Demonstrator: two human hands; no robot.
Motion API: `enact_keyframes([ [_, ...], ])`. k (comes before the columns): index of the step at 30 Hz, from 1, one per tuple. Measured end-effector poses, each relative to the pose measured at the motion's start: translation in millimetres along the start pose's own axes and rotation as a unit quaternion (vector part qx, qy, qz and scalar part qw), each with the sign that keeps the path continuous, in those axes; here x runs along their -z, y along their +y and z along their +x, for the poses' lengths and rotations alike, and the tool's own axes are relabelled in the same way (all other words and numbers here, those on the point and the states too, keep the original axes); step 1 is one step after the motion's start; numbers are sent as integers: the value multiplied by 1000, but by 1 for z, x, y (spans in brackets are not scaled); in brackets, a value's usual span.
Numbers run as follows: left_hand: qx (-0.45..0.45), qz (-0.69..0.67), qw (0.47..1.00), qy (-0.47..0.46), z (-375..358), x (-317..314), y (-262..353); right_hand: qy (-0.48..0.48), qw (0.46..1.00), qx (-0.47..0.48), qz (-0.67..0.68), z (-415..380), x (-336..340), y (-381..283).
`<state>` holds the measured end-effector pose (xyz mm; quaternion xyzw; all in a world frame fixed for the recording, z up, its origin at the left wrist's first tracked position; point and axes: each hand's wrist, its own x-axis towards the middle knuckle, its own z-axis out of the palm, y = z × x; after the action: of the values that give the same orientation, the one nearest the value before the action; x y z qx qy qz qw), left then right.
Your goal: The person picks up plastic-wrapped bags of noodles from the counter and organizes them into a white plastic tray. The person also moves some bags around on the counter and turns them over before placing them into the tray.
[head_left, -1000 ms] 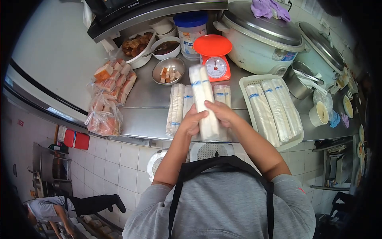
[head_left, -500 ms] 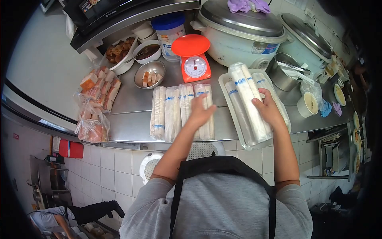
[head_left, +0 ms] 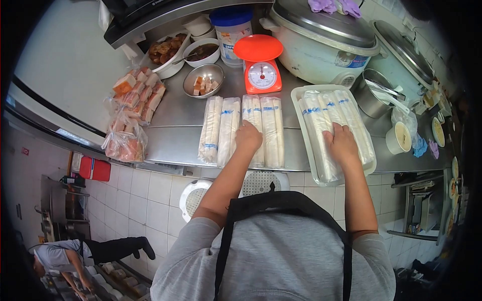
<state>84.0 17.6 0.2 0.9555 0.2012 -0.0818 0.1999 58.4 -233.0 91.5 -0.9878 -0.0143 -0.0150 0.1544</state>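
Observation:
My left hand (head_left: 249, 138) is curled over a long clear plastic pack (head_left: 253, 108) of white contents with blue print, the third in a row of several such packs on the steel counter. What exactly is inside the packs cannot be made out. My right hand (head_left: 343, 145) lies on top of similar packs in a white tray (head_left: 297, 100), its thumb apart from the other fingers. Under that hand, a pack (head_left: 316, 120) lies lengthwise in the tray beside the others.
Behind the row stand a red scale (head_left: 262, 75), a metal bowl of cubes (head_left: 204, 80) and a large rice cooker (head_left: 321, 55). Bagged meat pieces (head_left: 134, 95) lie left. A metal pot (head_left: 375, 95) and a cup (head_left: 398, 138) stand right. Another person (head_left: 65, 258) works at lower left.
My right hand has lowered the raised pack into the tray. My left hand has come down onto a pack in the row, its fingers now curled. The whole view has shifted slightly.

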Motion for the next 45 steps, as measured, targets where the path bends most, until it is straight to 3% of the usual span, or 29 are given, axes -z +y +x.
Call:
enact_keyframes([
  [5,2,-60,997,-44,17,6,-1,36,999,18,0,-3,11,-11],
  [8,-3,-270,958,-100,49,-30,-25,76,991,87,59,-5,14,-28],
  [11,7,-386,914,-120,34,-19,-20,67,973,182,127,-4,10,-50],
  [12,14,-463,872,-157,31,-17,-22,56,964,215,145,-5,6,-57],
  [14,26,-604,764,-225,27,-10,-30,-20,957,191,217,-7,-1,-74],
  [17,-26,-794,485,-365,6,9,-30,-55,930,166,324,-1,-24,-87],
  [21,-153,-802,437,-378,-32,48,8,-68,891,185,408,8,-41,-91],
  [24,-180,-809,485,-280,-46,54,36,-21,876,192,442,0,-18,-94],
  [26,-199,-797,490,-292,-52,56,51,18,892,165,420,1,-11,-84],
  [28,-215,-776,514,-295,-58,59,65,40,876,166,452,0,7,-73],
  [29,-228,-739,556,-303,-63,66,70,35,874,150,461,1,17,-62],
  [32,-220,-559,776,-190,-49,59,68,87,882,124,446,9,31,-14],
  [34,-166,-463,862,-123,-24,29,49,135,877,82,454,9,42,14],
  [36,-85,-365,923,-86,-15,9,35,82,898,0,432,7,51,37],
  [40,-56,-249,961,-109,10,-43,17,-19,907,-87,411,16,27,69],
  [43,-49,-178,980,-69,15,-40,36,31,989,-73,124,13,5,61],
  [45,-23,-118,993,-12,5,-36,55,40,995,-87,37,6,10,49],
])
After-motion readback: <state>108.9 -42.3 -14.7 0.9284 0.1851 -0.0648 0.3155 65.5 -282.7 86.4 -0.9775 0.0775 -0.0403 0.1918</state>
